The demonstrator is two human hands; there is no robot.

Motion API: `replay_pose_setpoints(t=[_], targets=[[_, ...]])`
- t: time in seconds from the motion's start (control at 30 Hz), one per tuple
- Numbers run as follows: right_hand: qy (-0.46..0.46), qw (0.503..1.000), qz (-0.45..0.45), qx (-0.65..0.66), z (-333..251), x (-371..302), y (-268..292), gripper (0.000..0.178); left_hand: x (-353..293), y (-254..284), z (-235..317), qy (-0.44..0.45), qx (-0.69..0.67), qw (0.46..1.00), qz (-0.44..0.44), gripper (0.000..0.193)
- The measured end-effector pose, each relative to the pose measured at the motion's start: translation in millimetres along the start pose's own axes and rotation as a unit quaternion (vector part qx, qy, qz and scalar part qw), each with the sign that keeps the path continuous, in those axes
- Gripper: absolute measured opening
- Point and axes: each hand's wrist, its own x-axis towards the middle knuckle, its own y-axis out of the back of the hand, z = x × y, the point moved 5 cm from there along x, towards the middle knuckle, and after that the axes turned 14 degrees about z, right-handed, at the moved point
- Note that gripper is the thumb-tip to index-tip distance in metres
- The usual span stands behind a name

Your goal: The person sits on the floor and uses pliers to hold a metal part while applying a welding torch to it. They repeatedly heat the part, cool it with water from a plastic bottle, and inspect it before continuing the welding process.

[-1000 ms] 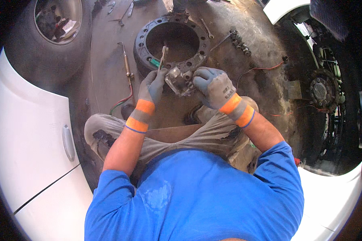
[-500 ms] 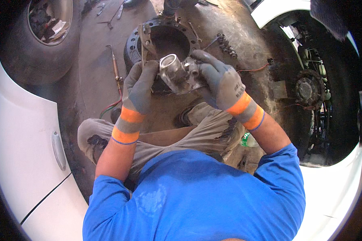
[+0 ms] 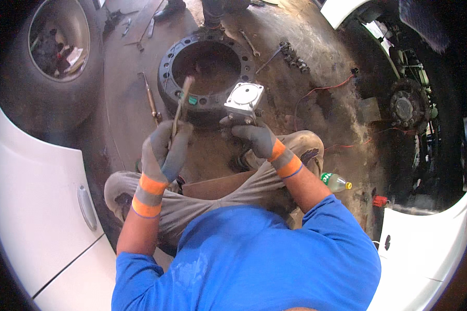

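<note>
My left hand, in a grey glove with an orange cuff, is closed round a long, thin metal tool. It points upward, its top end smeared by motion, so its exact kind does not show. My right hand, gloved alike, grips a grey metal housing from below. The housing's pale, square, flat face with a small dark hole and corner holes is turned up. Just beyond both hands a large ring-shaped brake drum lies on the floor, a small green piece at its near rim.
On the floor are a torch at left, a wrench and dark metal parts beyond, and a bottle by my right knee. A wheel stands left, white vehicle panels both sides, an exposed hub right. Someone's feet show far off.
The housing has turned from its round opening to its flat square face and moved right and nearer. My hands have separated and drawn back; the left still holds the tool.
</note>
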Motion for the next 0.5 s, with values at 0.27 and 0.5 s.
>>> replay_pose_setpoints(t=[0.27, 0.5], targets=[[-0.052, 0.998, 0.041, 0.006, -21.6, 17.5, 9.3, 0.039, -7.7, -22.3, -11.9, 0.089, 0.022, 0.994, -0.052, 0.023], [-0.108, 0.978, 0.036, 0.175, -39.9, 0.4, 12.0, 0.03, -5.3, -39.8, 16.5, 0.033, 0.131, 0.986, -0.095, 0.024]])
